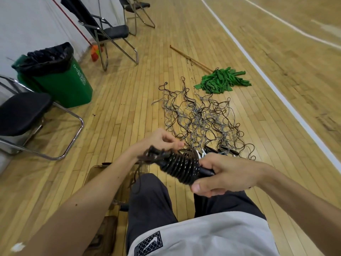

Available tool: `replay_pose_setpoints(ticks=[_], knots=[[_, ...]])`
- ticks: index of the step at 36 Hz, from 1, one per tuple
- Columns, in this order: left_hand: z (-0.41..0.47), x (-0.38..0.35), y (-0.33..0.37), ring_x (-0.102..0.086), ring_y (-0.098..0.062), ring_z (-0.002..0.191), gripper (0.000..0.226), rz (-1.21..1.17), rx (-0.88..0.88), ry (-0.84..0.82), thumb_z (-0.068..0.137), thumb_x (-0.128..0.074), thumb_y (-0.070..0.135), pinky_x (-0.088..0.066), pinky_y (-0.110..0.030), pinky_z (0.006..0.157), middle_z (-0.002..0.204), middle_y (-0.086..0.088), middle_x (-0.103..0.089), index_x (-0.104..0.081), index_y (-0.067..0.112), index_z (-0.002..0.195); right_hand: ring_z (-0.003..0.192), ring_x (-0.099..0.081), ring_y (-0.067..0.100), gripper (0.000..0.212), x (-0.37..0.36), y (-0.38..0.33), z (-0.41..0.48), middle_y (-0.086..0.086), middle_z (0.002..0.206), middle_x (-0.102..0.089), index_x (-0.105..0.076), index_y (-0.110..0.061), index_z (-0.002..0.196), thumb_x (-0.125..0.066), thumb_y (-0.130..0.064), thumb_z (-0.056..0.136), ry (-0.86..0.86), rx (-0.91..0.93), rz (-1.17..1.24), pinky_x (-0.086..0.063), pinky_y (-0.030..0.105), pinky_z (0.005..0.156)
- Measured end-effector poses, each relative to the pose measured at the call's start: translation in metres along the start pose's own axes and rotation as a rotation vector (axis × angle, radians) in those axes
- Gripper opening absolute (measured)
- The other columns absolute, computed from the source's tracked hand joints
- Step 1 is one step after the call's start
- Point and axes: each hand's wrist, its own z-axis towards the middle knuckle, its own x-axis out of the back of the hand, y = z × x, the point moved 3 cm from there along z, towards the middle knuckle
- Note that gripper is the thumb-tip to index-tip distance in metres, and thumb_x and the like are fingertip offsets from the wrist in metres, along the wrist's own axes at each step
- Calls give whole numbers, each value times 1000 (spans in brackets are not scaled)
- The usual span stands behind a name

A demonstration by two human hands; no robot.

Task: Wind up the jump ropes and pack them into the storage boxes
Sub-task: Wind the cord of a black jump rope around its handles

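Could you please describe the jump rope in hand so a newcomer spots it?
On the wooden gym floor, find the loose tangle of ropes. Just nearer, the left hand and right hand hold the black jump rope: it alone is coiled tightly round its handles.

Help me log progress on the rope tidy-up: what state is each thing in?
Wound rope: cord coiled round its handles, tail loose.
Left hand: pinches the tail.
Right hand: grips the handle end.
Loose ropes: unwound, tangled on the floor.
Bin: upright, lined, lidless.
Mop: lying flat on the floor.
Chair: unfolded.
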Motion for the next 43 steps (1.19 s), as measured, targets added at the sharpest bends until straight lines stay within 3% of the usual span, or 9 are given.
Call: replay_pose_setpoints(ticks=[2,3,6,9,21,26,32,37,43], knots=[[-1,-9,-11,-58,-8,62,25,23,28,-9,97,-62,17,-58,-39,74,64,6,-62,-61,6,74,51,-43,20,31,7,1,0,9,60,-51,-54,-6,73,-59,-19,100,39,43,55,-34,24,50],[-2,-13,-15,-56,-16,69,22,25,41,-3,94,-60,19,-55,-48,82,71,-3,-61,-59,6,77,51,-44,17,28,12,2,-1,1,61,-52,-55,-9,74,-59,-18,100,64,58,88,-34,24,49],[-6,-21,-15,-45,-13,57,33,-32,46,61,99,-59,18,-43,-31,58,65,-9,-50,-62,19,66,50,-43,14,28,22,6,-3,-5,60,-51,-55,-11,73,-58,-13,101,130,75,128,-33,24,48],[-7,-33,-15,-39,-10,44,42,-46,3,13,96,-55,41,-32,-19,47,54,-6,-48,-67,9,71,50,-40,16,30,28,12,-3,7,60,-47,-55,-11,71,-58,-13,100,202,56,140,-32,23,49],[-22,-41,-28,-27,-14,44,61,11,13,49,104,-40,49,-30,-30,52,50,1,-33,-66,1,76,48,-39,9,25,52,55,0,0,63,-49,-51,-10,76,-56,-12,101,412,-103,305,-31,16,44],[-30,-31,-17,-34,-10,46,56,116,0,111,103,-39,50,-33,-16,50,54,-1,-35,-62,14,67,48,-39,10,18,59,76,2,3,67,-49,-51,-7,83,-58,-12,100,471,-152,396,-30,17,43],[-39,-27,7,-47,-8,57,37,515,-79,115,94,-59,54,-39,-26,56,65,8,-53,-60,20,79,49,-38,11,16,58,91,6,5,67,-50,-52,-6,88,-60,-13,100,494,-228,397,-28,19,43],[-45,-32,36,-59,-16,77,34,915,-180,145,103,-45,46,-55,-36,76,84,4,-63,-64,18,107,48,-39,11,22,53,92,11,2,62,-51,-51,-7,82,-61,-13,100,506,-315,307,-29,19,43],[-49,-23,64,-62,-15,84,39,1200,-350,157,103,-39,51,-54,-31,71,92,8,-58,-63,21,111,46,-41,12,23,42,85,19,1,61,-53,-52,-7,80,-60,-14,101,422,-337,187,-32,21,43]])
